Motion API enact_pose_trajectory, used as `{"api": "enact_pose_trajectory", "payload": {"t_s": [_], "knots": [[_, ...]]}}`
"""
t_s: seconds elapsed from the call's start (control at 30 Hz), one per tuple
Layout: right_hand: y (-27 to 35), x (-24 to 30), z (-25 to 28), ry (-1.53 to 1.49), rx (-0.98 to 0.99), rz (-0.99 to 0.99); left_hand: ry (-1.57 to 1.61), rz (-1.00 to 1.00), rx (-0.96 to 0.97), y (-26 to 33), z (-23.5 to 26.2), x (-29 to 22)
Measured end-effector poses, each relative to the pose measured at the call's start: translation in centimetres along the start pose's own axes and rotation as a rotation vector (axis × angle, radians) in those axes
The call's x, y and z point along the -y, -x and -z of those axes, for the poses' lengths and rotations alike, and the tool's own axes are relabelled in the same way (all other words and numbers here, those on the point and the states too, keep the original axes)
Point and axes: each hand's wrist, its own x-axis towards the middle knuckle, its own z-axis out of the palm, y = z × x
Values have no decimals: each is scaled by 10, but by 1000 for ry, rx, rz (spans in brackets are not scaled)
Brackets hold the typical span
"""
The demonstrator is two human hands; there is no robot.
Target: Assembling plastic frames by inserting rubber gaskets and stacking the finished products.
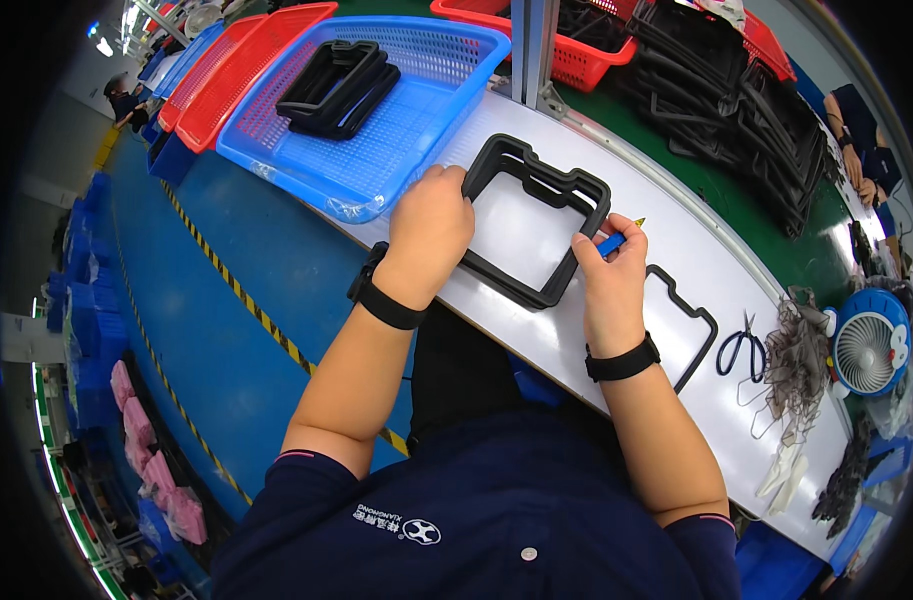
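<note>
A stack of black rectangular frames [594, 190] with a stepped, notched edge stands on the white table between my hands. My left hand [431, 228] is closed on its left side, the fingertips partly hidden behind the hand. At the right side, my right hand [614, 285] pinches the stack with the thumb against it. The same hand keeps a slim blue tool [611, 244] with a pointed yellow tip tucked in its fingers. One single thin black frame [706, 345] lies flat to the right of that hand, partly covered by my forearm.
A blue plastic basket [406, 125] at the back left holds more black frames [361, 100]. Dark-handled scissors [741, 350], thin dark scraps [796, 365] and a blue fan [870, 345] are at right. Behind a metal post [532, 50] lie piled frames [726, 110]. Another person's hands [858, 175] show far right.
</note>
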Motion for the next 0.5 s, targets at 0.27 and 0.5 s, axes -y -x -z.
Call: {"api": "enact_pose_trajectory", "payload": {"t_s": [0.27,0.5], "knots": [[7,11,24,-55,21,-65,390,116,97,8,-1,17],[37,35,125,44,35,146,1004,197,-37,42,-24,23]]}}
